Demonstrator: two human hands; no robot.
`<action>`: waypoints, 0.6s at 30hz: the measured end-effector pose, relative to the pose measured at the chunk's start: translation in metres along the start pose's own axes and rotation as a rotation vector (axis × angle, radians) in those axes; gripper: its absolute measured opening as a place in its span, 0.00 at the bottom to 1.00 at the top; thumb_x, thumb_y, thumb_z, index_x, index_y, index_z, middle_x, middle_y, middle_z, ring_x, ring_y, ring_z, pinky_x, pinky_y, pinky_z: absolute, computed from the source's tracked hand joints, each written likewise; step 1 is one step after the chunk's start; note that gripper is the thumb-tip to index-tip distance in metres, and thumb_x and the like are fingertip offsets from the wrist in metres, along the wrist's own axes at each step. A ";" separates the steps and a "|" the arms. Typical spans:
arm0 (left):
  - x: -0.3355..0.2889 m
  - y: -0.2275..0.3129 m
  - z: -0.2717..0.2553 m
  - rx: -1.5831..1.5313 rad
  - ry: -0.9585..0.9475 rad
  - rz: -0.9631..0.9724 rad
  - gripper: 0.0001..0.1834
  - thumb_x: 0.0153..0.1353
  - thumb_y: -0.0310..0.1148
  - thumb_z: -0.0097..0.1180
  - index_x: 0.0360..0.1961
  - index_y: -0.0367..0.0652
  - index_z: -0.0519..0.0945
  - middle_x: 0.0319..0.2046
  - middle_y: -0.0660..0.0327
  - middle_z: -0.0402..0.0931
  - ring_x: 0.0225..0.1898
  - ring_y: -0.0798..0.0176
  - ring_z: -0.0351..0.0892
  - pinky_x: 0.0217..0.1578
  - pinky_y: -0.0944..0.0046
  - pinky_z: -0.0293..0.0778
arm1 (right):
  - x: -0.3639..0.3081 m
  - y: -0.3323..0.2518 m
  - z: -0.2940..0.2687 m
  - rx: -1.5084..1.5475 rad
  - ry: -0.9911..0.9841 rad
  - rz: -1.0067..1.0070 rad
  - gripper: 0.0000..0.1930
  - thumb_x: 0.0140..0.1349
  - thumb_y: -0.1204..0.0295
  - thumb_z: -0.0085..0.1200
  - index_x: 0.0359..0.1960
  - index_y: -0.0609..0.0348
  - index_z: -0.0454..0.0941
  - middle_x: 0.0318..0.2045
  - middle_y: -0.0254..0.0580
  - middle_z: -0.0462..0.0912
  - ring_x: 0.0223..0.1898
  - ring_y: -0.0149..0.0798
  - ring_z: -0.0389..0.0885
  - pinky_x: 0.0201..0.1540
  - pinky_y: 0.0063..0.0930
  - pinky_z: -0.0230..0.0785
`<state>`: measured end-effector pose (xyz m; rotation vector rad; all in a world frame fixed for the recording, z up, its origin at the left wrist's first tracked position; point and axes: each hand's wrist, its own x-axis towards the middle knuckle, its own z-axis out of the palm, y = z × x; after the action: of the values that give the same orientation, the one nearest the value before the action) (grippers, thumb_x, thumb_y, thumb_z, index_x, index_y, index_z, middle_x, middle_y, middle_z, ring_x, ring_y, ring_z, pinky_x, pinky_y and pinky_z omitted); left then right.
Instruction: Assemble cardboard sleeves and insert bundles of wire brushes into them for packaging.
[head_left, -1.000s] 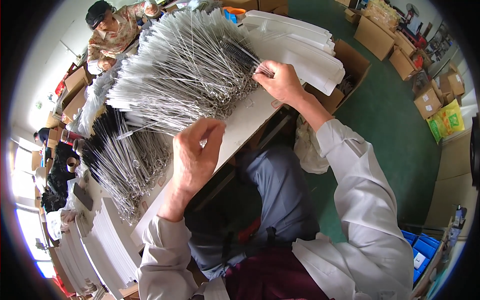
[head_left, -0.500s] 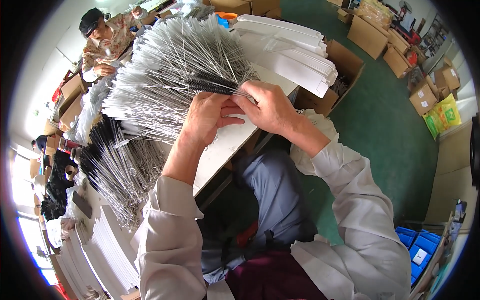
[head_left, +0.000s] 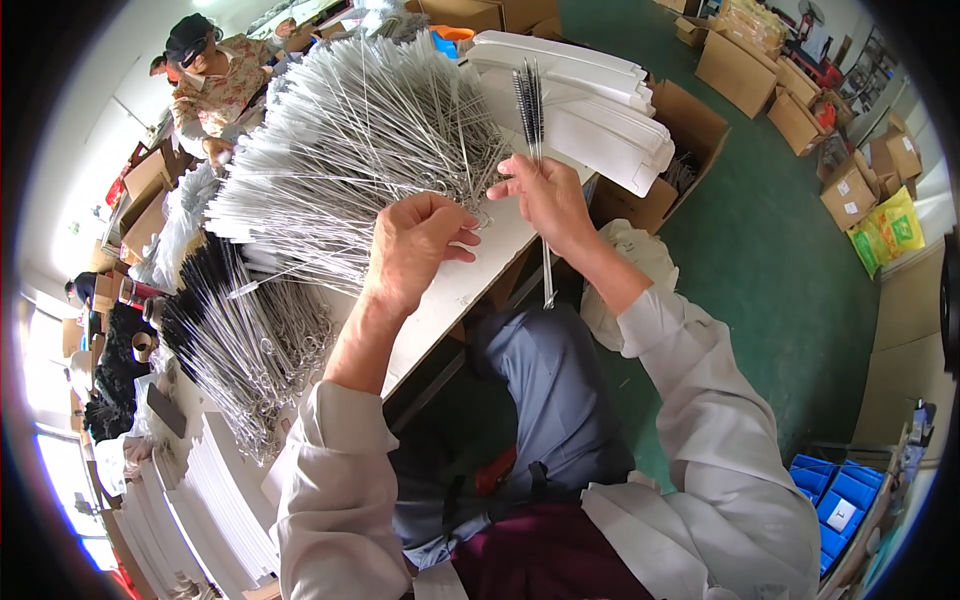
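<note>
My right hand [head_left: 548,202] holds a pair of thin wire brushes [head_left: 532,110] upright, black bristle tips up, wire stems hanging down past the table edge. My left hand [head_left: 415,243] pinches the looped wire ends at the near edge of a big fan-shaped pile of wire brushes [head_left: 345,150] on the white table [head_left: 455,290]. The two hands are close together, a short gap between them.
A second pile of black-tipped brushes [head_left: 225,330] lies to the left. Stacks of white flat sheets [head_left: 590,100] sit behind my right hand, an open cardboard box [head_left: 665,170] beside them. Another person [head_left: 215,75] works at the far end. Boxes stand on the green floor [head_left: 780,250].
My right hand has drawn two brushes out of the pile and raised them upright. My left hand moved from the table's near edge up to the pile's looped ends.
</note>
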<state>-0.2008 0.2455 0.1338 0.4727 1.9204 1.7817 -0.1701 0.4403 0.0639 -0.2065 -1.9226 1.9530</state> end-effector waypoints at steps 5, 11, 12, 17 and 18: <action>-0.029 0.006 0.006 0.360 0.028 0.201 0.11 0.64 0.27 0.54 0.39 0.28 0.82 0.37 0.51 0.86 0.35 0.64 0.85 0.39 0.65 0.81 | 0.028 -0.011 -0.001 0.340 -0.149 0.280 0.27 0.79 0.56 0.42 0.57 0.76 0.71 0.44 0.63 0.84 0.14 0.20 0.55 0.15 0.17 0.50; -0.073 -0.001 -0.011 0.351 -0.013 0.469 0.03 0.62 0.20 0.54 0.34 0.32 0.79 0.55 0.49 0.81 0.51 0.63 0.81 0.48 0.62 0.80 | 0.037 -0.019 0.005 0.377 -0.139 0.401 0.22 0.79 0.59 0.42 0.56 0.72 0.71 0.43 0.56 0.84 0.17 0.18 0.56 0.15 0.16 0.50; -0.083 0.003 -0.010 0.236 -0.008 0.441 0.03 0.63 0.20 0.53 0.32 0.32 0.78 0.57 0.46 0.80 0.52 0.58 0.82 0.50 0.58 0.81 | 0.035 -0.018 0.003 0.359 -0.163 0.400 0.21 0.79 0.60 0.43 0.55 0.71 0.71 0.43 0.56 0.85 0.17 0.18 0.54 0.15 0.15 0.49; -0.116 0.010 -0.038 -0.100 -0.102 0.481 0.06 0.64 0.17 0.45 0.32 0.35 0.74 0.58 0.37 0.77 0.54 0.50 0.83 0.52 0.50 0.82 | 0.014 -0.023 0.000 0.333 -0.178 0.382 0.19 0.78 0.61 0.44 0.55 0.68 0.72 0.43 0.54 0.85 0.17 0.18 0.55 0.15 0.15 0.48; -0.122 0.013 -0.045 -0.173 -0.090 0.460 0.06 0.64 0.17 0.45 0.31 0.36 0.73 0.57 0.36 0.78 0.54 0.48 0.83 0.51 0.49 0.82 | 0.009 -0.025 -0.001 0.306 -0.183 0.362 0.19 0.78 0.61 0.45 0.54 0.67 0.74 0.42 0.53 0.85 0.16 0.18 0.55 0.15 0.15 0.47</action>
<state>-0.1265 0.1420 0.1615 0.9753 1.6683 2.1412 -0.1741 0.4437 0.0899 -0.3165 -1.7544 2.5543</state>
